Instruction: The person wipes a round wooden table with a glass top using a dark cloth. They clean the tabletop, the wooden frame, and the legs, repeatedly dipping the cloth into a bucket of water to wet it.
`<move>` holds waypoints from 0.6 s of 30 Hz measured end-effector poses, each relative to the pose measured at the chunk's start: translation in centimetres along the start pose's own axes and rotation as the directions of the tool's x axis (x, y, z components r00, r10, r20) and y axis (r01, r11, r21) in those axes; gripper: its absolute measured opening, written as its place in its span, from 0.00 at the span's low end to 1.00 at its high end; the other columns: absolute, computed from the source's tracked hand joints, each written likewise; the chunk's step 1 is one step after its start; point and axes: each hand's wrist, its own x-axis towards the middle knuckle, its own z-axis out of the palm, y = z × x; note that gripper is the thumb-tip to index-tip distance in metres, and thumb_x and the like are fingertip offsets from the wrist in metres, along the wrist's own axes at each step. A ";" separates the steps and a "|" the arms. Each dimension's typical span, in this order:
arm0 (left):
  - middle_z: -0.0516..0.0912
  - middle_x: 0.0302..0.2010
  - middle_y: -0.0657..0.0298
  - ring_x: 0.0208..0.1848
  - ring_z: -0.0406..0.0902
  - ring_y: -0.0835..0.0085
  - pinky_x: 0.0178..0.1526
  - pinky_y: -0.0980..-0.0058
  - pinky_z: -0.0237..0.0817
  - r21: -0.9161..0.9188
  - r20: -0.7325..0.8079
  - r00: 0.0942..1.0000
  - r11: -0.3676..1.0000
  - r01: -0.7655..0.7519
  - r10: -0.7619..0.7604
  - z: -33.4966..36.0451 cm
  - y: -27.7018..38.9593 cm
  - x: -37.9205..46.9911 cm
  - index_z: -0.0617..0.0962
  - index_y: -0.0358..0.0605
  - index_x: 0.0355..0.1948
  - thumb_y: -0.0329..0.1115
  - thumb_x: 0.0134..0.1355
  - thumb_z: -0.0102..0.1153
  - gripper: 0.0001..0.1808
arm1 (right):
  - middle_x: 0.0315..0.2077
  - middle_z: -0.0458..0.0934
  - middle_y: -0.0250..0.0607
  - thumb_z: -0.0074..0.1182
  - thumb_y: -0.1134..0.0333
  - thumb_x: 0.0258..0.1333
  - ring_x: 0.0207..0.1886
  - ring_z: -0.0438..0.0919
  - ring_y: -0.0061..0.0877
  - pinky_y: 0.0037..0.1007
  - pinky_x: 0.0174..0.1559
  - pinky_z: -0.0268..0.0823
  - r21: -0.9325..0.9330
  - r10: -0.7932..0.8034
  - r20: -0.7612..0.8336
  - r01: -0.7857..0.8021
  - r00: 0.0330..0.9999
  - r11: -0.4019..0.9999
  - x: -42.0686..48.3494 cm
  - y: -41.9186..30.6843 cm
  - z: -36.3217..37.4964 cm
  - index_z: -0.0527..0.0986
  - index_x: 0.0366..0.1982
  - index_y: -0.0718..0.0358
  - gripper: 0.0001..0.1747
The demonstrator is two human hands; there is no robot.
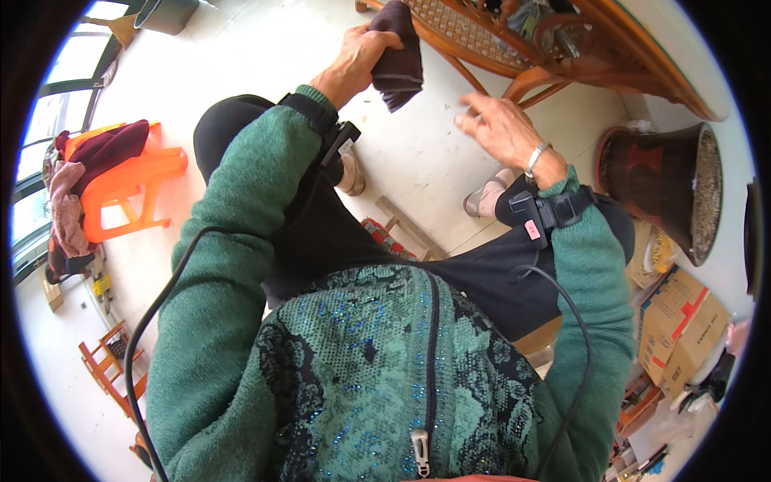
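My left hand (355, 63) grips a folded dark brown cloth (397, 57), holding it by its left side at the top middle of the view. The cloth hangs over the pale floor, near the edge of a wooden chair with a woven cane seat (470, 33). My right hand (501, 129) is to the right of the cloth and apart from it, with its fingers spread and slightly blurred. Nothing shows in it. A silver bracelet (536, 159) is on the right wrist. Strapped devices sit on both forearms.
An orange plastic stool (135, 196) with clothes on it stands at the left. A large dark pot (656, 181) and a cardboard box (677, 331) are at the right. A low wooden frame (409, 229) lies between my feet. A grey bucket (165, 15) stands at the upper left.
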 end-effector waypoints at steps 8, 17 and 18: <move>0.69 0.72 0.50 0.74 0.67 0.64 0.76 0.61 0.59 -0.472 0.678 0.734 0.740 0.480 -0.044 6.5 5.9 -1.4 0.63 0.34 0.74 0.67 0.74 0.43 0.46 | 0.56 0.75 0.60 0.77 0.45 0.47 0.56 0.81 0.38 0.30 0.54 0.78 0.818 0.225 -0.202 0.037 0.953 0.574 0.7 4.2 3.8 0.58 0.65 0.75 0.58; 0.85 0.34 0.60 0.36 0.80 0.69 0.40 0.66 0.73 0.464 0.135 0.990 0.880 -0.101 0.042 7.0 -5.3 10.3 0.84 0.38 0.41 0.31 0.64 0.58 0.09 | 0.35 0.85 0.53 0.69 0.62 0.39 0.35 0.85 0.36 0.34 0.42 0.78 0.752 0.280 -0.042 -0.155 0.959 0.641 -2.2 2.1 4.6 0.79 0.43 0.75 0.29; 0.85 0.34 0.60 0.36 0.80 0.69 0.40 0.66 0.73 0.522 0.156 0.988 0.847 -0.102 0.023 7.7 -6.3 11.3 0.84 0.38 0.41 0.31 0.64 0.58 0.09 | 0.37 0.84 0.58 0.69 0.61 0.38 0.41 0.85 0.40 0.35 0.47 0.76 0.683 0.282 0.008 -0.211 0.959 0.699 -2.3 2.1 4.6 0.78 0.44 0.76 0.31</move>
